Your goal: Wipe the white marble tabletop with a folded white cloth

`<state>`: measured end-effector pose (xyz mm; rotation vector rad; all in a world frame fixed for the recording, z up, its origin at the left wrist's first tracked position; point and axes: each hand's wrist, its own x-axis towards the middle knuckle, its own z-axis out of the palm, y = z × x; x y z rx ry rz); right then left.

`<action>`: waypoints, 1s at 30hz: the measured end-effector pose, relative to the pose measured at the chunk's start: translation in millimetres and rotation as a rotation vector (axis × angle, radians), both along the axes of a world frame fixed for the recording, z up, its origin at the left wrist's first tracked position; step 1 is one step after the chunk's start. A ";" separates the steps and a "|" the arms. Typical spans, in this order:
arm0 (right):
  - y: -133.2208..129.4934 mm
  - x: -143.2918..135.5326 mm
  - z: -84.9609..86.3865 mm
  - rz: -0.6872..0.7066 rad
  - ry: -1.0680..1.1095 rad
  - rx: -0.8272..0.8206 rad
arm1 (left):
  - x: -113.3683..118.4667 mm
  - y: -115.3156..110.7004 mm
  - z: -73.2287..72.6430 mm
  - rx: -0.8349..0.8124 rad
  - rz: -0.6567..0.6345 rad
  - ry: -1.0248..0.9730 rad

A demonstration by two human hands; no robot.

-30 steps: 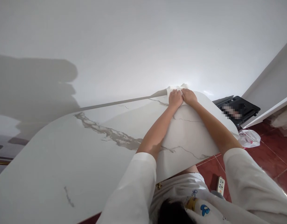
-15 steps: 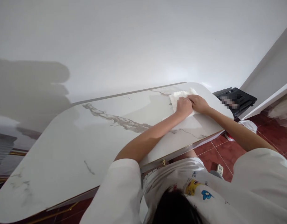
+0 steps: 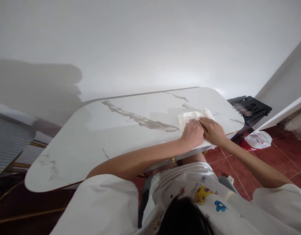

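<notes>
A white cloth (image 3: 186,119) with a wavy edge lies flat on the white, marble-patterned tabletop (image 3: 130,143), near its front edge toward the right. My left hand (image 3: 193,133) presses on the cloth with curled fingers, gripping it. Against it, my right hand (image 3: 213,131) also bears down on the cloth, its fingers close together and reaching toward the left knuckles. Both palms are hidden from above. Grey-brown veins run across the table's surface around the cloth.
A white wall (image 3: 140,49) rises behind the table. Right of it stand a black folded object (image 3: 258,106) and a white plastic bag (image 3: 259,139) on red floor tiles. A small gold knob (image 3: 173,160) sits below the front edge. A power strip (image 3: 230,179) lies on the floor.
Both hands have drawn the cloth from the back of the tabletop toward its front edge, nearer my body. The view has shifted slightly.
</notes>
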<state>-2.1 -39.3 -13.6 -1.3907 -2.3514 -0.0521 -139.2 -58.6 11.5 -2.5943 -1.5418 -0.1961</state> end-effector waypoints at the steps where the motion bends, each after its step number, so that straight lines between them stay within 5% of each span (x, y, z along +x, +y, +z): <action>1: 4.4 -7.2 -0.3 -0.008 -0.007 -0.002 | -6.1 4.5 -1.0 0.004 0.006 -0.005; 7: 57.4 -47.9 6.5 0.006 -0.051 -0.054 | -40.2 51.0 -8.8 0.042 0.106 0.002; 16: 158.7 -103.7 11.4 -0.003 -0.081 -0.077 | -75.8 144.7 -17.7 0.079 0.339 -0.245; 23: 227.7 -130.6 4.6 -0.029 -0.072 -0.048 | -104.0 210.1 -25.0 0.141 0.332 -0.284; 30: 260.5 -147.9 3.0 -0.064 -0.044 -0.035 | -120.6 251.1 -29.2 0.150 0.314 -0.280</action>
